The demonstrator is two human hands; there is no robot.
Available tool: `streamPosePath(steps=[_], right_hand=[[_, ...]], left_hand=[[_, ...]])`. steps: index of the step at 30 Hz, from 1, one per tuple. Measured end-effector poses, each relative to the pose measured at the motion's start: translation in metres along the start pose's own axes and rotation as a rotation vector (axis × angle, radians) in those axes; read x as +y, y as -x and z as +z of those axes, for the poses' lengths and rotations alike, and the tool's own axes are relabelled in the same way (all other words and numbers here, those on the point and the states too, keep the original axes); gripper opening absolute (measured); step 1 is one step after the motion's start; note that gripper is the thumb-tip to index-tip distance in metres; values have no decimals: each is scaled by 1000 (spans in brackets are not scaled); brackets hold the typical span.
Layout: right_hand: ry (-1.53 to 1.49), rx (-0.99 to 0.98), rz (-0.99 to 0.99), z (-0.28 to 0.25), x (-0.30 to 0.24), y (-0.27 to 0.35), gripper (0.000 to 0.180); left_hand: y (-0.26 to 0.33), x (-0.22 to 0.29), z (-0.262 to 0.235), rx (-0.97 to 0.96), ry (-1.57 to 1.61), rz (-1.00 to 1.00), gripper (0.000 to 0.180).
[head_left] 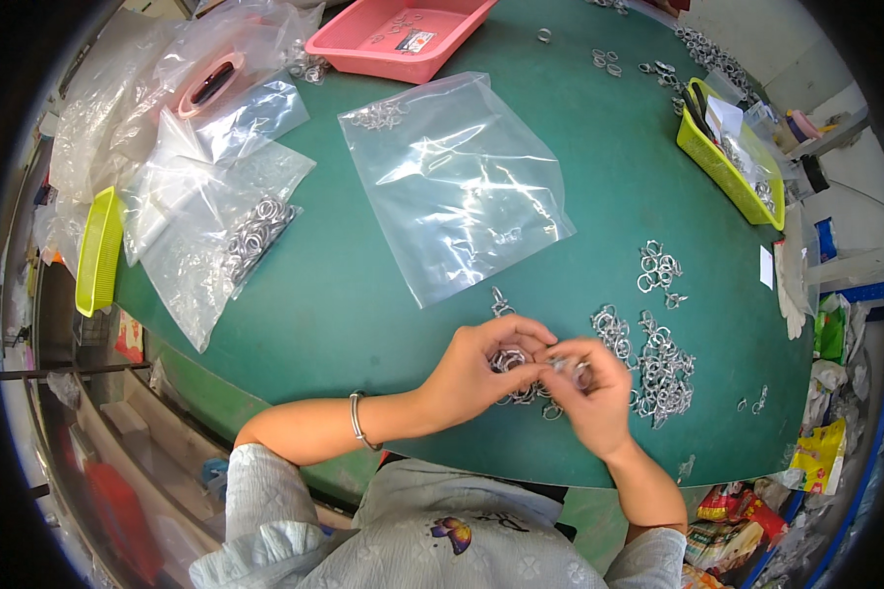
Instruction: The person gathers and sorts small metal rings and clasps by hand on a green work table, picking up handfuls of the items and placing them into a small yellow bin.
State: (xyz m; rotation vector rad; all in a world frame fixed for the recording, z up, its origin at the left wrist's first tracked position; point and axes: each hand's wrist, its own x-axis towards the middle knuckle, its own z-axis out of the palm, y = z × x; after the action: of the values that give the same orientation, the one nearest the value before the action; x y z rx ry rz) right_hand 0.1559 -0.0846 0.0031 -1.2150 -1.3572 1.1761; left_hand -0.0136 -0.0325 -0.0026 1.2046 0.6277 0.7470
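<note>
My left hand (479, 371) curls over the near edge of the green table, with several silver metal rings (509, 360) in its cupped palm. Against its fingertips, my right hand (599, 393) pinches another ring (580, 374), partly blurred. Under and between the hands lie more rings (552, 410), partly hidden by the fingers. Just right of my right hand spreads a loose pile of the same rings (665, 378). Beyond the hands lies a clear plastic bag (462, 196), with a small cluster of metal pieces (377, 116) in its far left corner.
Another clear bag with rings (257, 234) lies at the left, near a yellow-green basket (98, 252). A pink tray (400, 61) stands at the far side. At the right is a yellow-green basket (722, 172) with black-handled scissors; a white glove (789, 287) hangs by the edge.
</note>
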Motion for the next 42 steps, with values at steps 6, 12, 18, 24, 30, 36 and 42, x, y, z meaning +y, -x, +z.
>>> streamPosePath(steps=[6,12,18,24,30,36,42], right_hand=[[-867,191,305,-14,-16,-14,17],[-390,72,235,-14,-5,-9,12],[232,-4,-32,-12,-11,-12,19],[101,44,25,-16,-6,-12,11],[-637,76,379,-24,-3,-11,14],[-847,153,403,-24,-11,-18,12],[-548,89,279,-26,-3,-14,14]], left_hand=[[-9,-4,-10,-127,636,-285,31],[-8,-7,-13,-190,733,-289,36],[-8,-3,-10,-169,623,-295,42],[-9,1,-9,-182,577,-295,39],[-8,4,-11,-198,523,-304,33],[-11,3,-12,-150,634,-301,36],[-11,-2,-13,-198,655,-231,43]])
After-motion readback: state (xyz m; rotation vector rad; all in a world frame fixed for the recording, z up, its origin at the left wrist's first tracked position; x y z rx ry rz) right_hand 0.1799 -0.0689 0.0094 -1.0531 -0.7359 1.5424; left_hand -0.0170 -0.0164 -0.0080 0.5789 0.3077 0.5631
